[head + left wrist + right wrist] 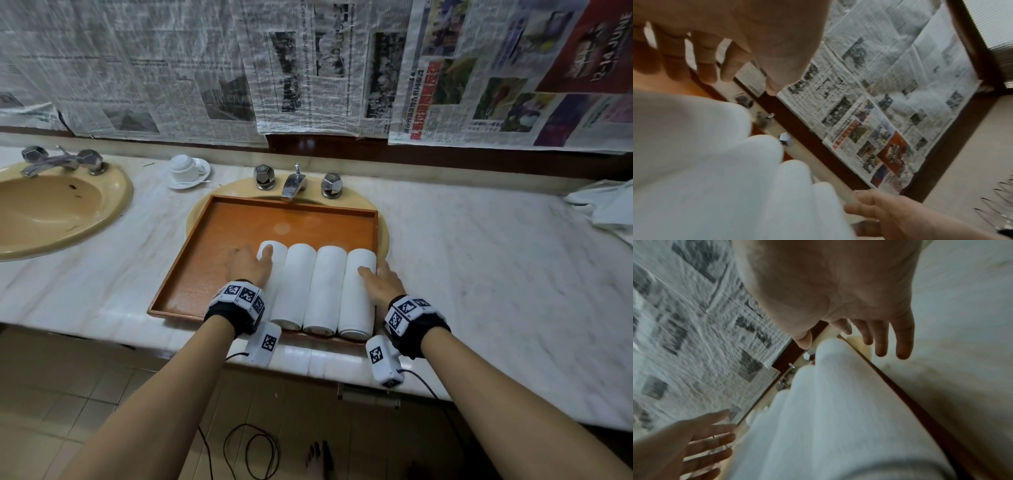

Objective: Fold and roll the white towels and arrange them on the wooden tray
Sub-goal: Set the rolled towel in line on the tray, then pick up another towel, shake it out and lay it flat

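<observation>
Marble counter [479, 260] runs the whole width in front of you, with a tan sink [113, 205] at the far left and its faucet [51, 161] behind the bowl. Next along sits an upturned white cup on a saucer [186, 171]. Then comes the wooden tray [212, 240], laid over a second sink, its left half bare. Your left hand [248, 263] lies flat with relaxed fingers, thumb touching the far end of the leftmost rolled towel [274, 260]. Four white rolls lie side by side, touching, filling the tray's right half; the second [294, 284] and third [325, 287] are untouched. Your right hand [382, 282] rests loose against the outer side of the rightmost roll [358, 298], fingers straight, gripping nothing. Further right, at the counter's edge, lies a crumpled white cloth [606, 205]. Newspaper [308, 61] covers the wall behind
</observation>
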Available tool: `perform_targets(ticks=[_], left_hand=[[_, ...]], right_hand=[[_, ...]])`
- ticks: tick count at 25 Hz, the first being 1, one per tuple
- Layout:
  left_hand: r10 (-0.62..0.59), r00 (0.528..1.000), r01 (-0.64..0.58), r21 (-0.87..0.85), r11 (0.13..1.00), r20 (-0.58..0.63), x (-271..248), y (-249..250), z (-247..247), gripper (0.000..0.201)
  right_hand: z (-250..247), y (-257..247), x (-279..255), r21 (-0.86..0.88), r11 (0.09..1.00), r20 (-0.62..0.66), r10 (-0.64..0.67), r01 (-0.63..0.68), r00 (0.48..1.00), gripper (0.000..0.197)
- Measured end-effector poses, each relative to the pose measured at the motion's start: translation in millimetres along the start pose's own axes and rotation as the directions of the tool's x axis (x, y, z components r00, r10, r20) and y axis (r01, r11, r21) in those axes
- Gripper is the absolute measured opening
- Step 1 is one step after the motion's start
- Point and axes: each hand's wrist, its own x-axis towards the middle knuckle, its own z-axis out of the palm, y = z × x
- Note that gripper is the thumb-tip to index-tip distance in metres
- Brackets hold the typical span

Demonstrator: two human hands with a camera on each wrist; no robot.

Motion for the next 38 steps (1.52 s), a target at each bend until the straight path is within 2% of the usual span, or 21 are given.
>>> perform_targets(ticks=[2, 5, 8, 10, 13, 15, 17, 20, 22, 23, 24, 27, 28, 31, 33, 35, 36, 38], left_hand=[[0.081, 0.996, -0.083, -0.079, 0.993, -0.022, -14, 39, 1, 0.055], [0.252, 0.968, -0.245, -0.177, 0.953, 0.017, -46, 120, 20, 0.041], [0.4, 0.914, -0.374, -0.252, 0.893, 0.062, -87, 209, 67, 0.026], [0.504, 0.858, -0.463, -0.276, 0.842, 0.098, -125, 272, 112, 0.022], [0.676, 0.711, -0.603, -0.326, 0.728, 0.194, -210, 371, 198, 0.016], [0.77, 0.573, -0.688, -0.346, 0.638, 0.28, -269, 426, 254, 0.015], [0.83, 0.418, -0.767, -0.347, 0.54, 0.369, -328, 472, 309, 0.015], [0.841, 0.256, -0.832, -0.334, 0.443, 0.477, -394, 507, 376, 0.014], [0.829, 0.151, -0.869, -0.327, 0.371, 0.539, -429, 517, 410, 0.016], [0.815, 0.117, -0.889, -0.306, 0.341, 0.568, -441, 520, 422, 0.019], [0.796, 0.102, -0.908, -0.271, 0.32, 0.597, -453, 522, 433, 0.023], [0.744, 0.127, -0.945, -0.148, 0.292, 0.656, -472, 530, 454, 0.046], [0.72, 0.114, -0.955, -0.126, 0.27, 0.685, -475, 531, 460, 0.056], [0.617, 0.008, -0.98, -0.118, 0.163, 0.787, -482, 528, 474, 0.077], [0.642, 0.022, -0.979, -0.115, 0.171, 0.766, -485, 525, 479, 0.069], [0.718, 0.06, -0.977, -0.108, 0.186, 0.694, -487, 527, 475, 0.053], [0.745, 0.057, -0.978, -0.111, 0.174, 0.665, -487, 529, 470, 0.05], [0.785, -0.008, -0.983, -0.151, 0.109, 0.619, -483, 537, 450, 0.06]], right_hand=[[-30, -12, -5, 0.005, 0.994, -0.039, -0.105, 0.105, 0.994, 0.058], [-94, -20, -12, 0.045, 0.978, -0.096, -0.197, 0.202, 0.976, 0.056], [-176, 7, -16, 0.091, 0.96, -0.197, -0.244, 0.266, 0.949, 0.049], [-237, 44, -20, 0.128, 0.951, -0.283, -0.237, 0.282, 0.929, 0.044], [-334, 137, -24, 0.155, 0.962, -0.397, -0.145, 0.222, 0.906, 0.039], [-387, 208, -31, 0.159, 0.977, -0.492, -0.047, 0.143, 0.869, 0.037], [-432, 283, -46, 0.097, 0.995, -0.616, 0.053, 0.009, 0.786, 0.037], [-470, 370, -75, -0.063, 0.941, -0.744, 0.177, -0.331, 0.644, 0.045], [-484, 417, -93, -0.074, 0.885, -0.789, 0.229, -0.459, 0.57, 0.046], [-486, 435, -99, -0.083, 0.874, -0.803, 0.226, -0.479, 0.551, 0.045], [-487, 451, -102, -0.089, 0.882, -0.82, 0.2, -0.464, 0.537, 0.042], [-489, 478, -107, -0.074, 0.902, -0.849, 0.167, -0.426, 0.501, 0.033], [-490, 480, -109, -0.061, 0.893, -0.841, 0.194, -0.445, 0.505, 0.031], [-499, 485, -114, -0.016, 0.913, -0.817, 0.223, -0.407, 0.532, 0.02], [-503, 481, -117, -0.01, 0.946, -0.835, 0.17, -0.323, 0.523, 0.011], [-505, 475, -119, -0.054, 0.971, -0.876, 0.066, -0.234, 0.478, 0.009], [-504, 471, -121, -0.089, 0.979, -0.894, 0.003, -0.185, 0.449, 0.011], [-509, 451, -124, -0.128, 0.987, -0.908, -0.077, -0.097, 0.413, 0.01]])
